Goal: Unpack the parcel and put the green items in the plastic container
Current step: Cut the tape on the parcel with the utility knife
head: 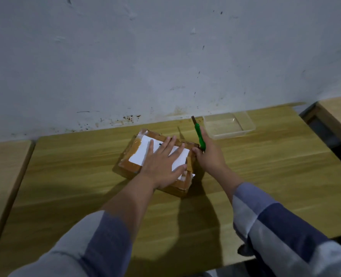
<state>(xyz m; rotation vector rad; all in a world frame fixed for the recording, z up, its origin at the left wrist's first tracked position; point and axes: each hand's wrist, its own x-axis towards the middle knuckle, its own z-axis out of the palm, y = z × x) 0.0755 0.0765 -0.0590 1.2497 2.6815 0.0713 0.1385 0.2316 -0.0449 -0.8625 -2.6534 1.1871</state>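
Head view looks down on a wooden bench [245,176] set against a scuffed white wall [145,56]. At its middle lies the parcel [137,152], a flat cardboard box wrapped in brown tape with a white label on top. Left hand [161,160] lies flat on the label, fingers spread and straight, pressing down. Right hand [209,154] is curled round a green-handled utility knife [200,136] at the parcel's right edge, blade end pointing away toward the wall. Clear plastic container [228,124] sits just beyond the knife, near the wall.
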